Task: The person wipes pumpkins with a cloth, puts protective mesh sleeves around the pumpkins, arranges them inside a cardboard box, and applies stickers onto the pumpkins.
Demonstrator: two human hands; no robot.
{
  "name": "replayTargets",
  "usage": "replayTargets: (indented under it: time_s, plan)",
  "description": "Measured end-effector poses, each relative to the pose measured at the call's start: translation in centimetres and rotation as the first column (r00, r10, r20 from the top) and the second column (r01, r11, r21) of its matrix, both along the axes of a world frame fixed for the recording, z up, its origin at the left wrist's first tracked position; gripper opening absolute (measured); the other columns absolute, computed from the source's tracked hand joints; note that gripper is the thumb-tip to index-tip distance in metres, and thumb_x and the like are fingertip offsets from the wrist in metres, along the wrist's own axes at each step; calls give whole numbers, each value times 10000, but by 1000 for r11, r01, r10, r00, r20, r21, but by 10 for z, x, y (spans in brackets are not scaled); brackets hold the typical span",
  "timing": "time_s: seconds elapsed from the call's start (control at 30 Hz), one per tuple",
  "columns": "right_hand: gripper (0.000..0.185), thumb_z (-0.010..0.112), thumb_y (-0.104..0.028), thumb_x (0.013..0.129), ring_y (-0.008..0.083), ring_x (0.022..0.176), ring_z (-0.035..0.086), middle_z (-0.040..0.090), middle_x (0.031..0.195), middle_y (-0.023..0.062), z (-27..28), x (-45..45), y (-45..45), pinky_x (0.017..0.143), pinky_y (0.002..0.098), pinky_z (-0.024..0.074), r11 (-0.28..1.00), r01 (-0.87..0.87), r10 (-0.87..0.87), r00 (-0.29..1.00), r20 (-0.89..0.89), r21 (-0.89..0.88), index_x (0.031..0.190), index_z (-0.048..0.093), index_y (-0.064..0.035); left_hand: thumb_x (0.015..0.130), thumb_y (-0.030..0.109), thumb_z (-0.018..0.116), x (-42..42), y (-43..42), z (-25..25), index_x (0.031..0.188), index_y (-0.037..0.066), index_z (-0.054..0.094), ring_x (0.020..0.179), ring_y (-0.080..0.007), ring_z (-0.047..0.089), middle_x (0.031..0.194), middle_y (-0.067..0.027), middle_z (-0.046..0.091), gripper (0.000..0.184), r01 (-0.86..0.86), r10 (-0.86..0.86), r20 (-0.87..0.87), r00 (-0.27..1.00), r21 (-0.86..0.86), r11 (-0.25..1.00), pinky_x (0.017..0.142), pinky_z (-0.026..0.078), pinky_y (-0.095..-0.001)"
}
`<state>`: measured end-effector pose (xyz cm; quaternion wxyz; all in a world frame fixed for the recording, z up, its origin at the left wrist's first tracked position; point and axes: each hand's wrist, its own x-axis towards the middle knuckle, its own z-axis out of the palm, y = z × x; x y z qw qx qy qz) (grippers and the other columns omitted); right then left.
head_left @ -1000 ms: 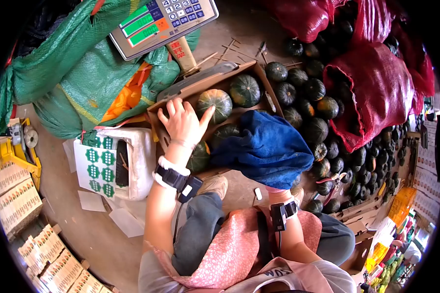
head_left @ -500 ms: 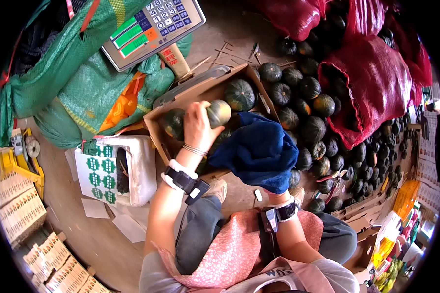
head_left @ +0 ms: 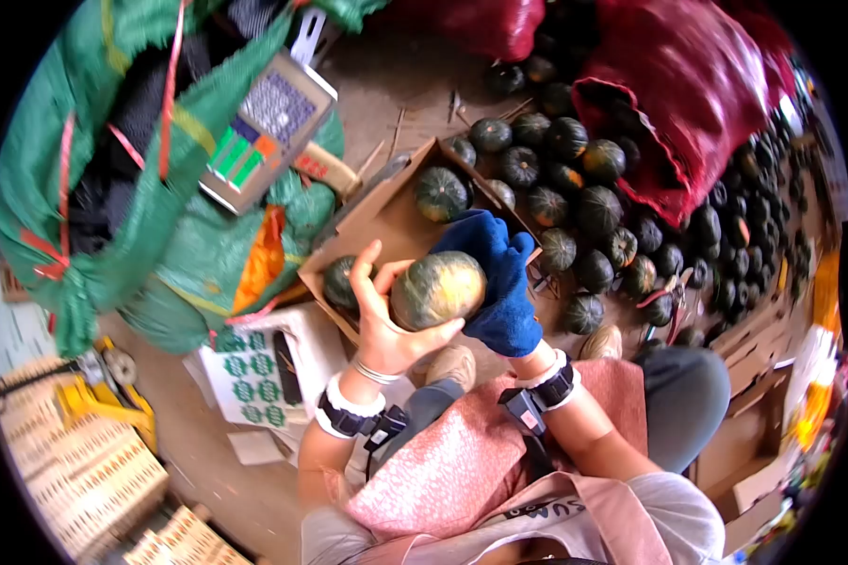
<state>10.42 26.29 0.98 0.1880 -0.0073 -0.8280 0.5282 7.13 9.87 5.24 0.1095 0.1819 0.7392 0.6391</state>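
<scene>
Held squash (head_left: 440,290): between the two hands, over the near side of the cardboard box (head_left: 372,228) in this view, yellow patch upward.
Left hand (head_left: 386,330): its grip is curled around the squash, thumb along the near edge, fingers at the left.
Right hand (head_left: 506,306): covered by blue cloth (head_left: 485,245); the fingers are hidden, so how far this grip closes I cannot tell.
Squash against cloth: the step appears to be bringing rind and fabric together, the left hand bearing the weight.
Next for the squash: I judge it calls for a secure left hold, as a round rind could roll, and gentle pressure through the cloth.
Cardboard box: one dark squash (head_left: 441,194) near the far right corner, another squash (head_left: 340,281) at the left end; the hands hide part of the inside.
Green sack (head_left: 184,273): orange material (head_left: 263,262) shows at an opening.
White box (head_left: 318,341): beside the cardboard box, a sheet of green labels (head_left: 245,381) at its side; contents unclear.
Red sack (head_left: 693,85): mouth open toward the floor pile of squashes (head_left: 598,212).
</scene>
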Motion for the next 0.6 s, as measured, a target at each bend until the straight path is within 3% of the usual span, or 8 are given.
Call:
replayTargets:
  time_s: [0.07,0.1,0.17,0.2,0.33,0.4,0.47,0.6]
  plan:
    - [566,749,-335,671,257,1011,498,517,1047,106,16,9,-13,923,354,329,959,97,-105,994,-15,-267,1073,510,-17,561,93,862,5,5,31,1396,57,67,1053,-245,524,1153,-160,482,1154,71,-84,96,992,130,989,922,427,-351]
    - [532,742,-297,709,250,1023,513,520,1062,105,30,5,-29,923,355,358,811,113,-156,987,-25,-573,1090,502,-13,549,101,875,1,3,48,1411,63,33,1065,-248,523,1183,-160,470,1205,163,-163,-21,986,-3,987,936,424,-357]
    - [409,649,-121,803,222,1009,551,541,1065,106,66,11,-30,884,331,431,921,138,-198,971,-132,-364,1154,476,-1,513,57,873,5,-5,75,1427,102,-7,1041,-239,538,1136,-147,496,1269,235,-274,-215,937,-192,953,932,435,-353]
    - [365,602,-34,850,208,1003,570,551,1066,107,83,15,-30,865,319,467,952,169,-221,957,-189,-256,1186,463,5,520,53,864,8,-2,89,1429,99,6,1009,-232,556,1134,-142,510,1251,250,-260,-132,957,-91,964,902,447,-356]
    - [463,612,-44,790,219,939,577,576,992,121,157,43,-37,871,292,430,964,246,-244,969,-31,106,1222,450,-7,557,81,846,34,5,153,1424,67,96,981,-258,574,1137,-170,524,1147,19,-207,-475,855,-370,929,855,457,-355]
    - [543,643,-98,742,259,917,574,586,990,132,206,69,-47,920,308,386,895,405,-357,901,-248,186,1242,445,-23,619,128,822,42,11,147,1399,15,151,1010,-290,565,1149,-169,526,1035,-152,-261,-667,698,-494,856,891,445,-345]
    - [540,676,-151,712,282,901,568,590,978,153,163,71,-36,931,324,377,862,490,-338,748,-570,132,1203,487,-31,649,141,806,63,23,154,1369,14,214,1044,-291,553,1147,-156,525,941,-191,-272,-723,635,-488,852,926,429,-351]
    - [370,670,-186,697,311,822,595,595,848,182,181,97,53,768,358,455,939,56,72,932,-355,338,1018,580,-25,522,-9,837,98,47,150,1305,66,159,933,-200,560,1078,-116,497,1038,111,-171,-450,877,-156,982,855,452,-316]
